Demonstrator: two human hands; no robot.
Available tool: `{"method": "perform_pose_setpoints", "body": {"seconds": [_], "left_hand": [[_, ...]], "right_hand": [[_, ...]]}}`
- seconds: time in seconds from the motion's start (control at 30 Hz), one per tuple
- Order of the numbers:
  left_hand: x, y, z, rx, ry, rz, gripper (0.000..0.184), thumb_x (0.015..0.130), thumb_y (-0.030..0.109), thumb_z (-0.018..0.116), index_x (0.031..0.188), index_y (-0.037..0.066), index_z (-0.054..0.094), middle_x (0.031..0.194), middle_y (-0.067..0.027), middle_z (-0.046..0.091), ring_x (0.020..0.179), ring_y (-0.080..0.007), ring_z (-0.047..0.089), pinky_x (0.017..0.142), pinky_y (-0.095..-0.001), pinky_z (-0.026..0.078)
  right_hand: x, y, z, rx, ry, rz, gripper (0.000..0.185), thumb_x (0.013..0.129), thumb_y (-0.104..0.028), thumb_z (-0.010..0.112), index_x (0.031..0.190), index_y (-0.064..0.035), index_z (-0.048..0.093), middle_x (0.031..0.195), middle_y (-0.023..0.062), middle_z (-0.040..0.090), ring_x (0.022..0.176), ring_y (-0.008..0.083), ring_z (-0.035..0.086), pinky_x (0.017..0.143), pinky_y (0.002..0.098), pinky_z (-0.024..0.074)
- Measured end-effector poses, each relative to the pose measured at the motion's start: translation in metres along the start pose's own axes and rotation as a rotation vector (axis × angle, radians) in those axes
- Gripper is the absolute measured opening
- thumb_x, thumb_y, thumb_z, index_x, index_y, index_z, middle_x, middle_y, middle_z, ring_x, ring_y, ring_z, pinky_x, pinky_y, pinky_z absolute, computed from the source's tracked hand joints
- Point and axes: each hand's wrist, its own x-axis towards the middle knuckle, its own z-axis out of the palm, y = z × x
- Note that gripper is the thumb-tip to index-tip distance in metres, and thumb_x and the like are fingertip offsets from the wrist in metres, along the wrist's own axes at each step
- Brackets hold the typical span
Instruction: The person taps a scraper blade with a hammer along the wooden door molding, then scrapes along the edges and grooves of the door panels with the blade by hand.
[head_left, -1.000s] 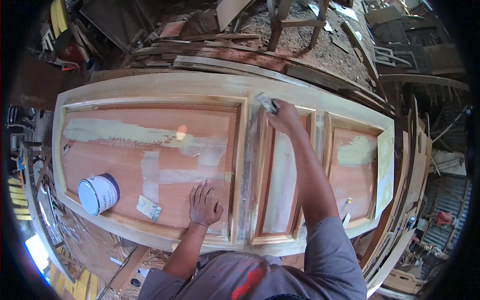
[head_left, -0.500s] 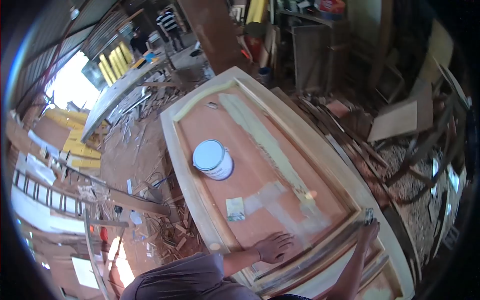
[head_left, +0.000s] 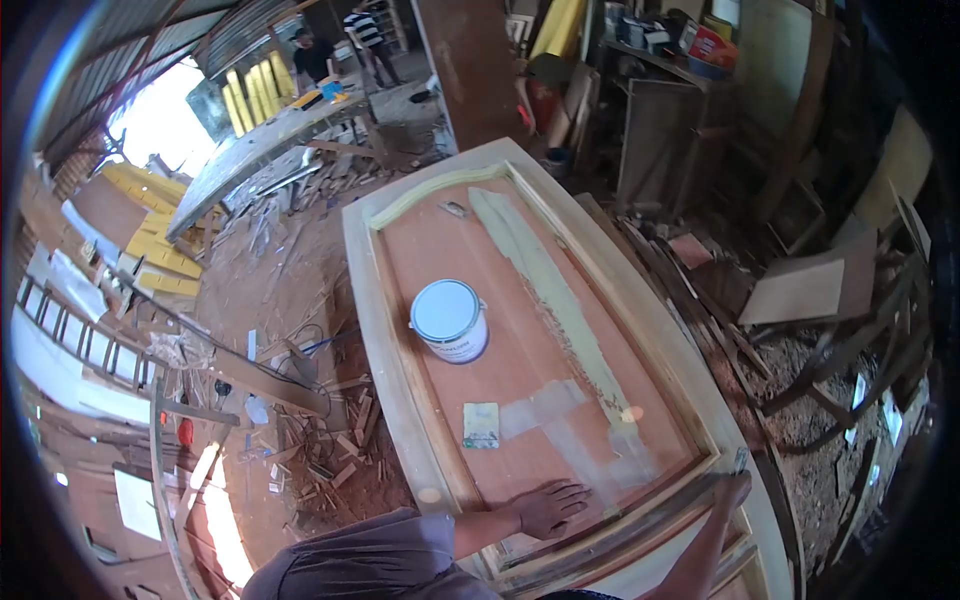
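Observation:
A wooden door panel (head_left: 440, 240) with a raised frame and pale filler patches lies in front of me. My left hand (head_left: 552, 508) rests flat on its reddish surface near the lower crossbar, fingers stretched out and holding nothing. On the door's right border, my right hand (head_left: 733, 488) is closed around a small flat grey piece (head_left: 740, 460), whose kind I cannot make out. A lidded paint can (head_left: 449, 322) stands upright on the panel. Below it lies a small printed square sheet (head_left: 481, 425). Near the door's far end is a small scrap (head_left: 453, 208).
Wood offcuts (head_left: 350, 435) litter the floor at left. Planks and bent wooden pieces (head_left: 825, 385) crowd the right side. A long workbench (head_left: 260, 140) stands farther back, with two people (head_left: 368, 45) near it. Shelves (head_left: 665, 65) hold containers at back right.
The view has shifted, so the door and can appear farther right. My right hand has slid slightly along the door's border with the grey piece. My left hand stays flat on the panel.

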Motion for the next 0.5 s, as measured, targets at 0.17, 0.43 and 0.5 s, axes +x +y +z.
{"method": "perform_pose_setpoints", "body": {"seconds": [0.17,0.43,0.5], "left_hand": [[0.014,0.0,-0.025,-0.22,-0.188,-0.164,0.06,0.085,0.022,0.073,0.141,0.001,0.068,0.161,-0.0195,0.058,0.154,-0.0376,0.049,0.128,-0.0521,0.037],[0.01,0.0,-0.002,0.053,0.025,0.02,0.059,0.09,0.035,0.067,0.14,0.004,0.062,0.157,-0.022,0.057,0.152,-0.039,0.048,0.13,-0.0598,0.032],[0.013,-0.001,-0.004,0.047,0.017,0.018,0.056,0.091,0.035,0.066,0.138,0.003,0.062,0.156,-0.0229,0.057,0.152,-0.04,0.048,0.13,-0.0599,0.033]], "right_hand": [[0.025,0.047,-0.015,0.018,-0.078,-0.168,0.074,0.083,-0.032,0.089,0.144,0.0008,0.062,0.133,0.028,0.073,0.121,0.0414,0.071,0.107,0.0501,0.0562],[0.019,-0.011,-0.137,-0.167,-0.393,-0.283,0.021,0.094,-0.014,0.076,0.113,-0.0114,0.084,0.097,0.0201,0.08,0.092,0.0383,0.078,0.085,0.0494,0.0588],[0.018,-0.018,-0.138,-0.249,-0.403,-0.358,0.022,0.094,-0.012,0.073,0.112,-0.0145,0.085,0.102,0.0213,0.08,0.096,0.0413,0.077,0.086,0.0512,0.0592]]}}
